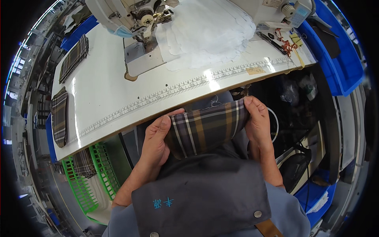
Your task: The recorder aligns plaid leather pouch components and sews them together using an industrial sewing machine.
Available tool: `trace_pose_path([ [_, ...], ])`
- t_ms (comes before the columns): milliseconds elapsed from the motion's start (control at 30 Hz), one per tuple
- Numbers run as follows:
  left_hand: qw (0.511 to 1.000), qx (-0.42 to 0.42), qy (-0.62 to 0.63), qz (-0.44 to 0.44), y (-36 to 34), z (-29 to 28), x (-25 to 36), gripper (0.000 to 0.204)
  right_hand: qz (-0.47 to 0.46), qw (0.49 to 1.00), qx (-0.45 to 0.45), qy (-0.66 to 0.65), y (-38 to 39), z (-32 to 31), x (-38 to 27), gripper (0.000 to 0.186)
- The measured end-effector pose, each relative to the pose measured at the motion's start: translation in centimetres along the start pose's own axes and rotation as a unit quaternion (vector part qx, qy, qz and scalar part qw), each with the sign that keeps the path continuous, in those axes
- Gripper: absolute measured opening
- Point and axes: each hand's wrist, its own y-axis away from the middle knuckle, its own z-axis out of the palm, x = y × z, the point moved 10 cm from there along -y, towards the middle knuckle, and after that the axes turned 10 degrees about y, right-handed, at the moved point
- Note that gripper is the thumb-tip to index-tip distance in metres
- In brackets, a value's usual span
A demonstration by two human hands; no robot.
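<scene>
A plaid fabric piece in dark grey, brown and white is stretched between my two hands, over my lap and just in front of the table edge. My left hand pinches its left upper corner, thumb on top. At the right upper corner, my right hand grips the cloth between thumb and fingers. Loose threads stick up from the upper edge. Beyond the table edge stands a sewing machine, its needle area over a metal plate; neither hand touches it.
A printed ruler strip runs along the white table. Plaid pieces lie at its left end, white sheets behind the machine. Dark snips and orange cord lie right. A green basket and blue bin flank the table.
</scene>
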Motion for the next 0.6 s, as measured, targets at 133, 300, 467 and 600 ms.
trace_pose_path([
  [133, 1.000, 0.017, 0.012, 0.011, 0.1, -0.9, -0.1, 0.043, 0.002, 1.000, 0.000, -0.013, -0.1, 0.3, 0.1, 0.017],
  [300, 0.999, 0.039, 0.017, 0.025, 0.3, -1.3, 0.1, 0.042, 0.006, 1.000, 0.001, -0.016, -0.2, 0.4, 0.6, 0.015],
  [467, 0.998, 0.044, 0.042, 0.014, 0.1, -1.5, -0.4, 0.041, 0.020, 0.999, 0.011, -0.041, -0.1, 0.3, 0.9, 0.014],
  [600, 0.997, 0.052, 0.064, 0.013, 0.2, -1.9, -0.5, 0.038, 0.042, 0.998, 0.012, -0.051, 0.0, 0.4, 1.3, 0.014],
])
